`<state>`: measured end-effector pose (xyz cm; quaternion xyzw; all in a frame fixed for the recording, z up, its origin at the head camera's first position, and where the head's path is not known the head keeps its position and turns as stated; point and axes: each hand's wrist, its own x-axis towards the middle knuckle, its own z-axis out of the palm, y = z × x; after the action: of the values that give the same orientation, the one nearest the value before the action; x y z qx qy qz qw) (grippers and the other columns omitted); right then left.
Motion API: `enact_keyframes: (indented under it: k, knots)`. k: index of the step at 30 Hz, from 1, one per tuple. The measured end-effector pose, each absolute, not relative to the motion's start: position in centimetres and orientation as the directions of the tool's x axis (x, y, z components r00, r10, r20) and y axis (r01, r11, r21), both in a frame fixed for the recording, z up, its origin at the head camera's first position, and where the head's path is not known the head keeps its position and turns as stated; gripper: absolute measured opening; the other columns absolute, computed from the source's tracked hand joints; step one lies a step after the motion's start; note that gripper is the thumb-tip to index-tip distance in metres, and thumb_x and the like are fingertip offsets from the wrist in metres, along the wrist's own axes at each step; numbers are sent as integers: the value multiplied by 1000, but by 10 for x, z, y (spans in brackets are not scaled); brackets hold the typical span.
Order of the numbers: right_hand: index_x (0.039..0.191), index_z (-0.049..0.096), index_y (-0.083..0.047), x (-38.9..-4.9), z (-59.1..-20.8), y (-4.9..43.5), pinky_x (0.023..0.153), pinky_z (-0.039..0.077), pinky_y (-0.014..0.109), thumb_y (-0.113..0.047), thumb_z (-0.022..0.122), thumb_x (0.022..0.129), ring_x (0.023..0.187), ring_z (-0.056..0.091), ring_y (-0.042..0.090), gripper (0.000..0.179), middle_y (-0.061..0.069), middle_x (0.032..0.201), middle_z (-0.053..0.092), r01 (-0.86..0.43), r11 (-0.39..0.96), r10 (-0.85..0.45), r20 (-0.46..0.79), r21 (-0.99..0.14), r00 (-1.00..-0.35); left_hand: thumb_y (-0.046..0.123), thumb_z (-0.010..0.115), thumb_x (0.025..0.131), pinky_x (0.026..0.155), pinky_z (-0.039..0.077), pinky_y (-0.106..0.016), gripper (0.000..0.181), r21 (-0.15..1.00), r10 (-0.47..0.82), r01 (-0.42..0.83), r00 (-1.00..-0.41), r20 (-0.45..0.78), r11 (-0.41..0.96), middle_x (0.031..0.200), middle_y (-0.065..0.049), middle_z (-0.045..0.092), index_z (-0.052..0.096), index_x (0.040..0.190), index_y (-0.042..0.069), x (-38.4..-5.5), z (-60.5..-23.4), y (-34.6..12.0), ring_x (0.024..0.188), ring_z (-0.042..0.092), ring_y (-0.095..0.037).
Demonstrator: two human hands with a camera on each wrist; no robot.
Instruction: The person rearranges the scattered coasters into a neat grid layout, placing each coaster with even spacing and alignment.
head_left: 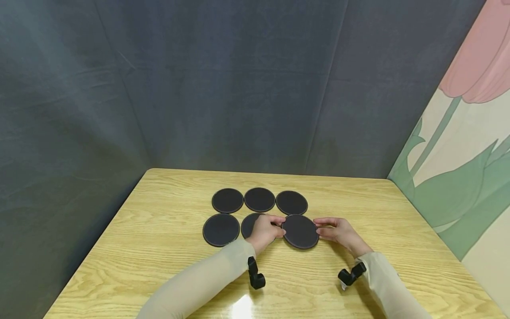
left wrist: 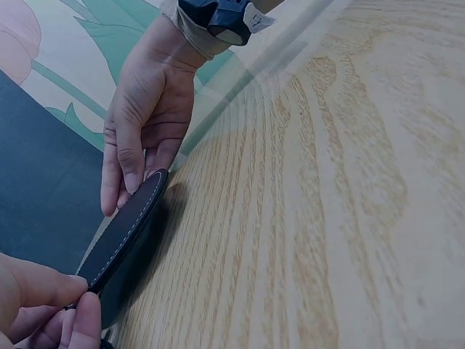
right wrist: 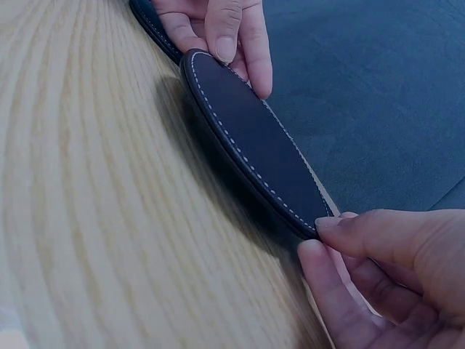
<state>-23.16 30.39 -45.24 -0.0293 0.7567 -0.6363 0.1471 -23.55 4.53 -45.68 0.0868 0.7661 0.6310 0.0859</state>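
Note:
A round dark coaster (head_left: 300,231) with pale stitching round its rim is held between both hands, raised above the table with its shadow beneath. My left hand (head_left: 266,231) pinches its left edge between thumb and fingers. On the opposite edge, my right hand (head_left: 338,232) grips with thumb and fingertips, shown close up in the right wrist view. Another dark coaster (head_left: 248,225) lies just left, partly hidden behind the left hand. Behind the held one rests the right coaster (head_left: 292,202) of the back row.
Two more matching coasters (head_left: 227,200) (head_left: 260,199) complete the back row, edges close together. At the front left lies one more coaster (head_left: 221,230). A dark curtain (head_left: 239,88) hangs behind the wooden table (head_left: 179,190); a flower-patterned wall (head_left: 466,186) stands at the right.

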Motion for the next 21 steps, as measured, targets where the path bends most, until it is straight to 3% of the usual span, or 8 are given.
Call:
enact_keyframes:
  k: [11,21]
  knots:
    - [128,50,19,-234,-454,301,79,57,23,3,64,89,86,67,5,44,1,104,66,148,242,-182,-195,-959,-964,-10,70,75,68,58,-26,39,983,272,3,-961,-48,183,106,-14,65,70,114,-2,-238,-459,45,82,63,-15]
    - [127,52,18,-236,-454,298,77,58,23,4,65,88,84,66,6,43,8,106,65,145,288,-161,-197,-947,-967,-7,70,77,71,56,-22,38,967,271,12,-961,-59,253,111,-11,66,70,115,-1,-238,-455,46,93,61,-15]
